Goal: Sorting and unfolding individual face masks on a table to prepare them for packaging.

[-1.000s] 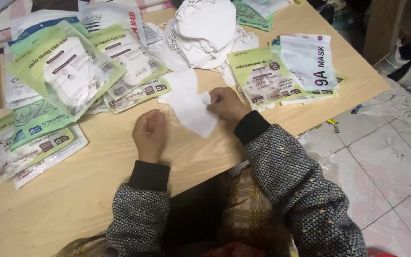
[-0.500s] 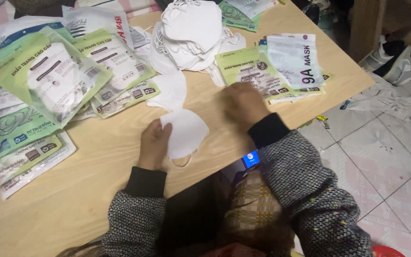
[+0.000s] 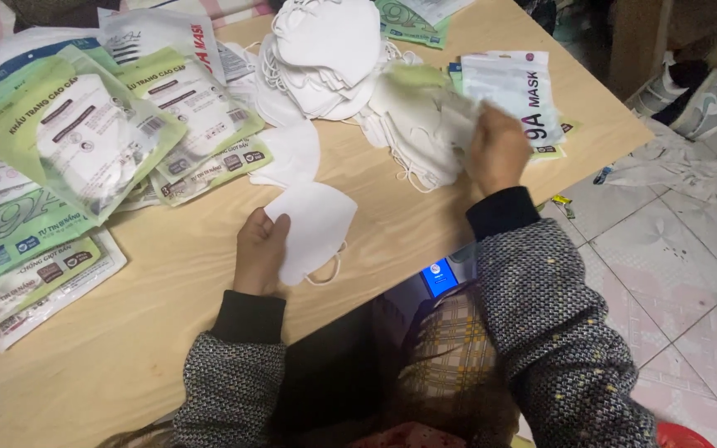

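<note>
Since a second ago: right hand gone from the folded white mask at lower centre up to the upper right of the frame, now at the loose heap of white masks and the printed pouches there. Blurred with motion; fingers curled around something pale, perhaps a pouch or a mask, cannot tell which. Left hand kept low and left of centre, thumb and fingers pinching the left edge of the folded mask, pressing it flat on the worktop, ear loop trailing at its lower edge. Judged from that: one mask folded and held ready, the other hand fetching what goes with it.

Edges and room: near edge of the worktop just below the held mask, right corner close beside the pouches, tiled floor beyond. Bare wood between the two hands and along the lower left. Crowded upper left with green and white packets; stacked masks at top centre.
</note>
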